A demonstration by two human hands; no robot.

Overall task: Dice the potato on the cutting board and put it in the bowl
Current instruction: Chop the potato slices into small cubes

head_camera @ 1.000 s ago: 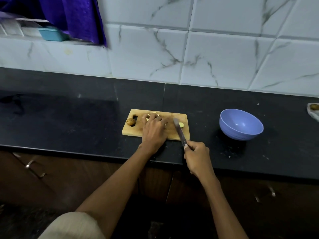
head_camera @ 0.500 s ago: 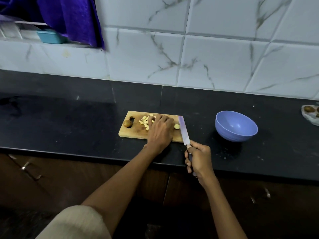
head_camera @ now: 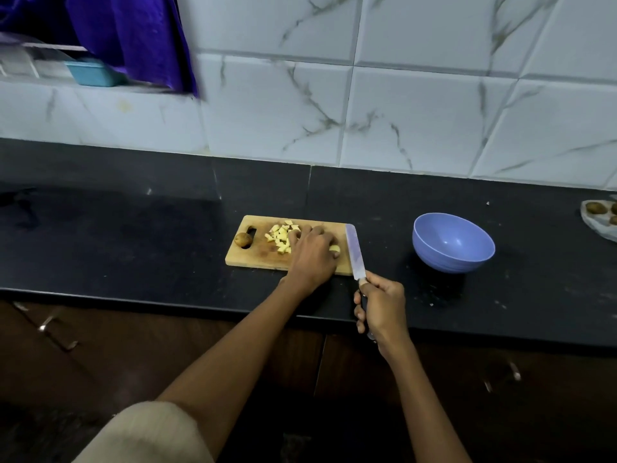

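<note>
A wooden cutting board (head_camera: 253,259) lies on the black counter. Several yellow potato cubes (head_camera: 279,236) are piled near its middle. A small brown potato end (head_camera: 243,239) sits by the board's handle hole. My left hand (head_camera: 312,253) rests on the board's right half, fingers curled over a potato piece (head_camera: 335,249) that peeks out by the thumb. My right hand (head_camera: 380,304) grips the handle of a knife (head_camera: 354,251); its blade lies along the board's right edge, tip pointing away. A purple bowl (head_camera: 453,242) stands empty to the right.
A plate with several brown potatoes (head_camera: 601,213) sits at the far right edge of the counter (head_camera: 133,228). A tiled wall rises behind. A purple cloth (head_camera: 133,38) and a teal box (head_camera: 91,72) are at the upper left. Cabinet fronts run below the counter edge.
The knife has swung from over the board's right part to its right edge. My left hand has slid right, uncovering the pile of cubes.
</note>
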